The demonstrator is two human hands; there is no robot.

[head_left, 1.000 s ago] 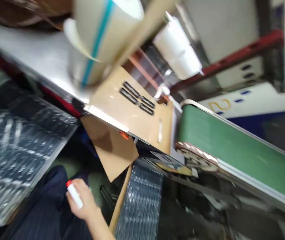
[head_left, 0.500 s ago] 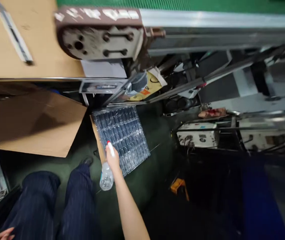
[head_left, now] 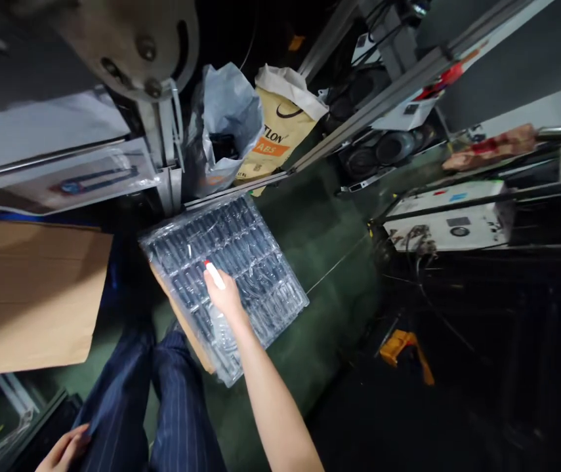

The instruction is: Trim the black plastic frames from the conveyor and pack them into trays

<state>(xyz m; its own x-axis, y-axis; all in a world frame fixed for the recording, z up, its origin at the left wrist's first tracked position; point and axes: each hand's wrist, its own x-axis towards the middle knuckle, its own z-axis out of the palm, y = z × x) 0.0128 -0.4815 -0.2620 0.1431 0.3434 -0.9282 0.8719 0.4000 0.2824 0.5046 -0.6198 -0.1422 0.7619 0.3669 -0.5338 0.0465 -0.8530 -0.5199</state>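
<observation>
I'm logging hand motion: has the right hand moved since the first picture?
Yes, rightward: the right hand, first left of the plastic-wrapped stack in view, now shows over it.

Glossy, crinkled clear plastic wrap [head_left: 260,262]; matt brown cardboard [head_left: 29,295] at left; striped cloth trousers [head_left: 182,393]; smooth metal rail [head_left: 373,108].

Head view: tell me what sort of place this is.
Probably a factory or workshop: a plastic-wrapped tray of dark parts, a yellow paper sack printed ABS, and a white boxy machine with trailing cables.
</observation>
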